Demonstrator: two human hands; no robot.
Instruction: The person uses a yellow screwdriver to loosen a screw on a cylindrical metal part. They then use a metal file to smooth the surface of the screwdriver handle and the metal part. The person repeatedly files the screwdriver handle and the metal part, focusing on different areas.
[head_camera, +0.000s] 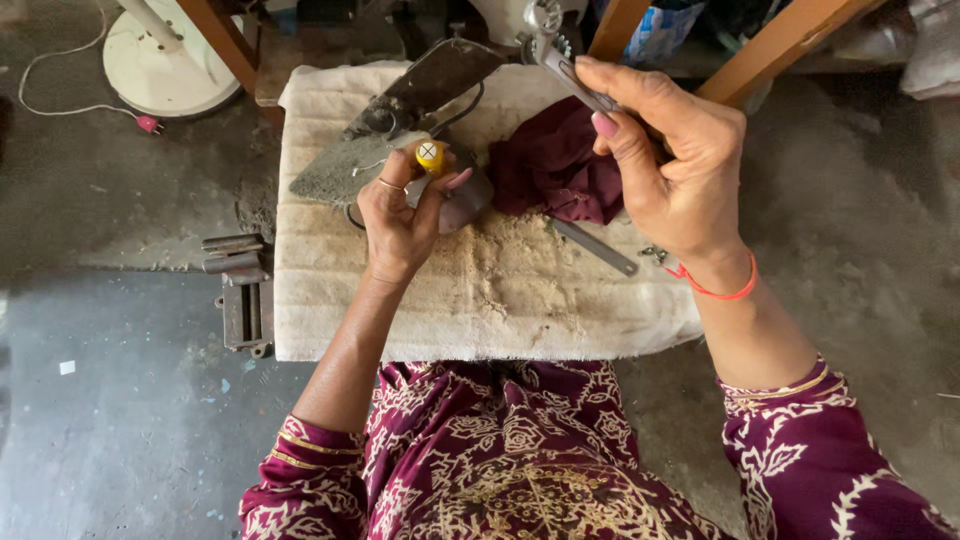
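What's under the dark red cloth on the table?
The dark red cloth lies on a cream padded cover. A grey metal bar pokes out below it. Anything else underneath is hidden.

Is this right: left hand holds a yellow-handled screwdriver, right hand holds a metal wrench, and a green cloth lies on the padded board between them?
Not quite. The cloth is dark maroon, not green; the head view shows it. The rest stands: the left hand holds the yellow-handled screwdriver, the right hand holds the metal wrench, and the cloth lies on the padded board between them.
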